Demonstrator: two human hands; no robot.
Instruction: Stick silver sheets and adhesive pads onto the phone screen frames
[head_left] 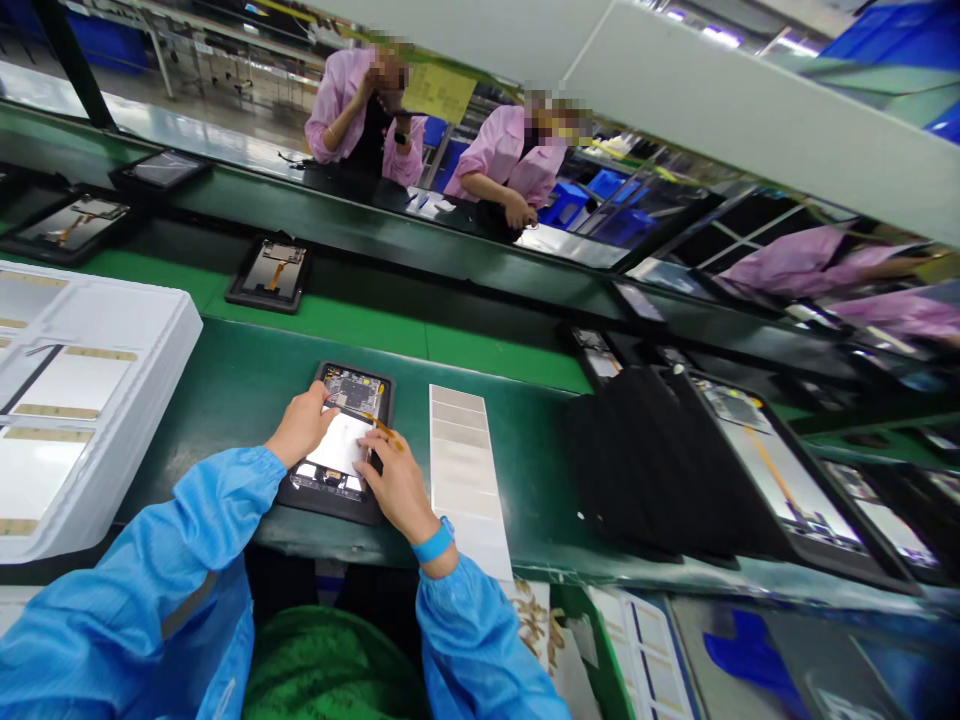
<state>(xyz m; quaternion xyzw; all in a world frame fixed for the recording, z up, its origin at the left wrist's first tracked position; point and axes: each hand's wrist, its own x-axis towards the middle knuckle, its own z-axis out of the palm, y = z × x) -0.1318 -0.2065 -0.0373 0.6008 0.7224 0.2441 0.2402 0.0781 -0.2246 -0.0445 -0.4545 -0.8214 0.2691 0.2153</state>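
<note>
A tablet (334, 498) with its back off lies in a black frame on the green bench, its circuit board (352, 388) showing at the far end. In its middle is a flat silver battery (335, 440). My left hand (302, 425) is closed at the battery's upper left corner, thumb and finger by thin wires. My right hand (394, 482) curls its fingertips and thumb onto the battery's right edge. An orange flex cable (386, 431) sticks up beside the right fingers. What lies under the fingertips is hidden.
A white foam tray (161, 345) of silver batteries stands left. A pale strip sheet (461, 450) lies right of the tablet. Black frames (645, 460) are stacked farther right. Another open tablet (270, 275) rests on the green belt (375, 325). Co-workers in pink sit across.
</note>
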